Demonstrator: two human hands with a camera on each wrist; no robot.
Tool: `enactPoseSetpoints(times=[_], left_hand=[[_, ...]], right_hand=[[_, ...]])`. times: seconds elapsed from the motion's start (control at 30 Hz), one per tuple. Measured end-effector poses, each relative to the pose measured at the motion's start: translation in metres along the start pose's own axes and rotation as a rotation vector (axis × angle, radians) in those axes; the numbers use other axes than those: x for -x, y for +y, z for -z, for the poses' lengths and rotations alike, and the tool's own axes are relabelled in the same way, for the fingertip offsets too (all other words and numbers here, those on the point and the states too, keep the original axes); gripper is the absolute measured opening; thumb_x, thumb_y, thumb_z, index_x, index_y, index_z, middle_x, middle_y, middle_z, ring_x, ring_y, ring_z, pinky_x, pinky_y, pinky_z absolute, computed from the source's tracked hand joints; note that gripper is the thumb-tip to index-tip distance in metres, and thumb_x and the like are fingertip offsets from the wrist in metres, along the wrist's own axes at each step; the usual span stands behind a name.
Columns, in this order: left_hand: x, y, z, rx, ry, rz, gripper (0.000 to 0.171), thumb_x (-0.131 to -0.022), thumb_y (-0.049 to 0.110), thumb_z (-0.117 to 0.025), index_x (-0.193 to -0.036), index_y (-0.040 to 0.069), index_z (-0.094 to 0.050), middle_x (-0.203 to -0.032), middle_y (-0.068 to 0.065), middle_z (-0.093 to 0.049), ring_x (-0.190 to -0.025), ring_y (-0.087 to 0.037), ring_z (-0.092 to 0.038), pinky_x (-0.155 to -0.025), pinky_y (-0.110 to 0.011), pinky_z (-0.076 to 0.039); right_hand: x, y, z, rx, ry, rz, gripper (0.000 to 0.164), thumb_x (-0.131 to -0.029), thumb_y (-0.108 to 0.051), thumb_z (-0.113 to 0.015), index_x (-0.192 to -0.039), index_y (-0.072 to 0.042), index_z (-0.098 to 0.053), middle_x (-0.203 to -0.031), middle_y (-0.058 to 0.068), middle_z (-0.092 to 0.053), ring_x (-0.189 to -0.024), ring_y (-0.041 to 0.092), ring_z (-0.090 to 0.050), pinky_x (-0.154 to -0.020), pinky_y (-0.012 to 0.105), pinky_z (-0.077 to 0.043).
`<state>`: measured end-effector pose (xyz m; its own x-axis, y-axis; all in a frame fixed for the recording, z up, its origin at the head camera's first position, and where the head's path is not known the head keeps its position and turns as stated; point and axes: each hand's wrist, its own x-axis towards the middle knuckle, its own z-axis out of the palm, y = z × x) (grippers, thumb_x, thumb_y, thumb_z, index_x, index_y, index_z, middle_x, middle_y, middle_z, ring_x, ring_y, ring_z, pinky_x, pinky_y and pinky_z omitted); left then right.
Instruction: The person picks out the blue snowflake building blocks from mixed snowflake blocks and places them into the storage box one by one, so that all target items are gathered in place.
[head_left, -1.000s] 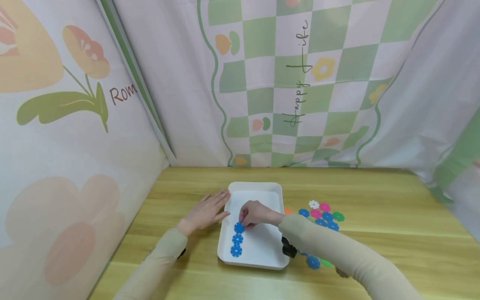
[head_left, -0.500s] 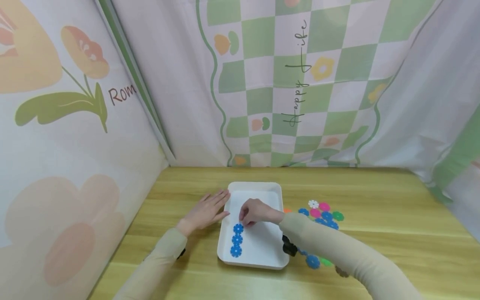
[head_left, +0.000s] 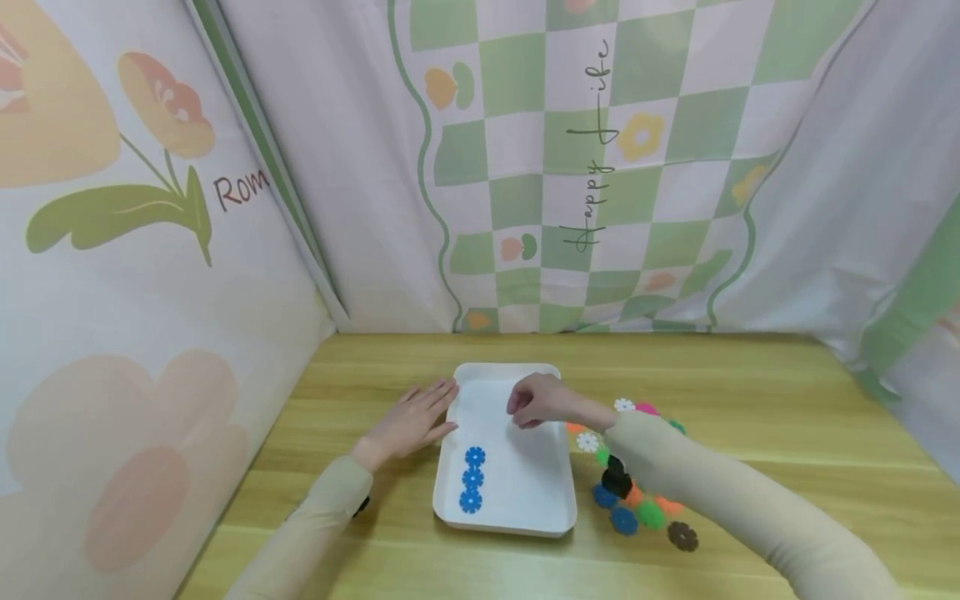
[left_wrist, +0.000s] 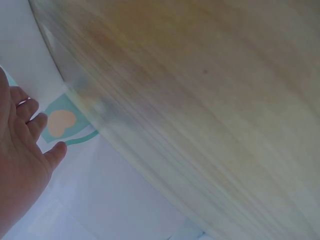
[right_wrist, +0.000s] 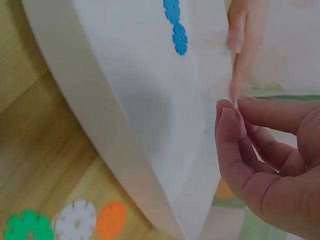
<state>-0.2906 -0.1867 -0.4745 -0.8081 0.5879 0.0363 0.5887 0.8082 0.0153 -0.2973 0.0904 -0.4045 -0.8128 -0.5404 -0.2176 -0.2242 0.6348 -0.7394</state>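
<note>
A white tray lies on the table. Inside it, three blue snowflake discs form a line along the left side. My left hand has its fingers extended, the tips at the tray's left rim. Above the tray's right half is my right hand, apart from the discs. Its fingers bend loosely toward the thumb, and in the right wrist view nothing shows between the fingertips.
Right of the tray, loose snowflake discs lie scattered, among them a white disc, a green disc and a brown disc. My right forearm covers part of them. A patterned curtain hangs behind the table.
My right hand has let go of the top blue disc in the line and moved right, away from it. The discs stay in the tray. My left hand keeps its place.
</note>
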Motion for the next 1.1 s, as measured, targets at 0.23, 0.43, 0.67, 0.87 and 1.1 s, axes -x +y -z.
enactPoseSetpoints(times=[0.23,0.43,0.67,0.87,1.1], left_hand=[[0.000,-0.002,-0.001,-0.009,-0.020,0.003,0.069,-0.105,0.053,-0.034,-0.158,0.011,-0.022,-0.166,-0.006,-0.022,-0.153,-0.025,-0.025,-0.123,-0.053,-0.028],[-0.001,-0.002,-0.001,-0.008,-0.019,0.010,0.069,-0.105,0.052,-0.035,-0.158,0.011,-0.023,-0.166,-0.006,-0.022,-0.153,-0.025,-0.026,-0.123,-0.053,-0.028],[0.001,0.000,0.001,0.013,-0.018,0.005,0.069,-0.105,0.052,-0.036,-0.158,0.010,-0.024,-0.165,-0.007,-0.025,-0.153,-0.026,-0.028,-0.122,-0.054,-0.029],[-0.001,-0.001,-0.003,0.003,-0.027,0.007,0.070,-0.105,0.054,-0.032,-0.159,0.012,-0.021,-0.166,-0.005,-0.021,-0.154,-0.025,-0.025,-0.124,-0.053,-0.027],[0.000,-0.002,-0.004,-0.003,-0.012,0.008,0.069,-0.105,0.053,-0.035,-0.158,0.011,-0.023,-0.166,-0.007,-0.023,-0.153,-0.025,-0.027,-0.123,-0.053,-0.029]], right_hand=[[0.028,0.021,0.033,-0.079,0.018,0.022,0.018,-0.092,-0.004,-0.063,-0.104,0.010,-0.063,-0.091,0.014,-0.068,-0.081,0.019,-0.069,-0.079,0.037,-0.062],[0.052,0.047,0.051,-0.054,0.051,0.003,0.020,-0.091,-0.009,-0.064,-0.105,0.006,-0.064,-0.093,0.014,-0.067,-0.079,0.020,-0.064,-0.072,0.035,-0.058],[0.076,0.076,0.059,-0.021,0.080,-0.031,0.022,-0.089,-0.008,-0.067,-0.105,0.008,-0.065,-0.089,0.012,-0.068,-0.074,0.019,-0.063,-0.065,0.036,-0.056],[0.099,0.101,0.065,0.022,0.114,-0.059,0.021,-0.088,-0.009,-0.069,-0.100,0.007,-0.066,-0.090,0.014,-0.070,-0.077,0.018,-0.063,-0.064,0.032,-0.056],[0.118,0.131,0.072,0.071,0.155,-0.131,0.023,-0.085,-0.006,-0.068,-0.101,0.010,-0.064,-0.090,0.013,-0.068,-0.079,0.018,-0.063,-0.067,0.032,-0.059]])
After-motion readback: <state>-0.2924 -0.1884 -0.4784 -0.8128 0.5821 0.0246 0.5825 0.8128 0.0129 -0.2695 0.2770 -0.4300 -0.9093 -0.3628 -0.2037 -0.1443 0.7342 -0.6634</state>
